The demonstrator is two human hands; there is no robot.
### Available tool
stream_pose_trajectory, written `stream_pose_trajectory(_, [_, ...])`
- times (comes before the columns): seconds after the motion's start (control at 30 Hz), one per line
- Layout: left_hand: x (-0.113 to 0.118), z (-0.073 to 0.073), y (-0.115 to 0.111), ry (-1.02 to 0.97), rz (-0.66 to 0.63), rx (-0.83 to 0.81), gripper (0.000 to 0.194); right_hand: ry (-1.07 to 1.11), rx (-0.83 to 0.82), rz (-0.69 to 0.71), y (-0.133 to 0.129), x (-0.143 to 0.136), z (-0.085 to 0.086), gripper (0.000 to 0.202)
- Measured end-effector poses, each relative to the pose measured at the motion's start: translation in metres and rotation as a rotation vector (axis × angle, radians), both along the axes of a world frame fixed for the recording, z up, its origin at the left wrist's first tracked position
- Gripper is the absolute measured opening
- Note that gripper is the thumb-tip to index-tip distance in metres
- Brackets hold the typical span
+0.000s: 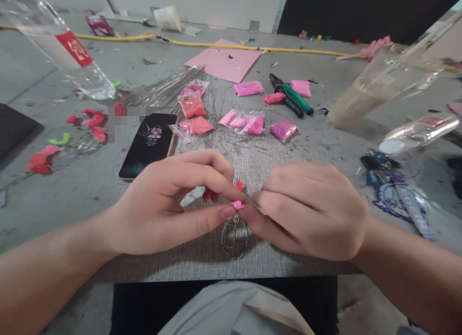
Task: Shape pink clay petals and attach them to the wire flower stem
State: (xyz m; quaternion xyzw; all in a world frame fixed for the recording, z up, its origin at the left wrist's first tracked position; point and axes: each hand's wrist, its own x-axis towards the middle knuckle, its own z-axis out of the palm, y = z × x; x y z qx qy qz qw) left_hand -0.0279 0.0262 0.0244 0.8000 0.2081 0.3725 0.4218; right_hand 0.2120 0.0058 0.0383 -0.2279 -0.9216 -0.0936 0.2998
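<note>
Between the fingertips of both hands is a small piece of pink clay. My left hand pinches it from the left with thumb and index finger. From the right, my right hand touches the same piece with its thumb and index finger closed on it. Just below hangs or stands a thin wire frame, close to the table's front edge. A small red clay piece shows right behind the pink one. More red shows partly hidden behind my left fingers.
Behind the hands lie a phone, clay packets, green-handled pliers and a bundle of wires. A tilted bottle is at left; a plastic cup and keychains are at right.
</note>
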Motion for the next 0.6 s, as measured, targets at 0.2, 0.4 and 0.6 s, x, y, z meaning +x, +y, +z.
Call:
stream_pose_trajectory(0.2, [0.0014,-0.0001,-0.0001,0.024,0.005,-0.003,0.016,-0.034,-0.010,0.012,-0.0002,-0.0012,0.0013,0.037])
stream_pose_trajectory(0.4, [0.0031,0.0024,-0.0016,0.093,0.028,0.016,0.014,-0.070,-0.025,-0.015,0.0013,-0.0023,0.0018,0.040])
stream_pose_trajectory(0.6, [0.0017,0.0030,-0.0001,0.122,-0.025,-0.011,0.016,-0.062,-0.058,-0.012,0.0006,-0.0018,0.0005,0.041])
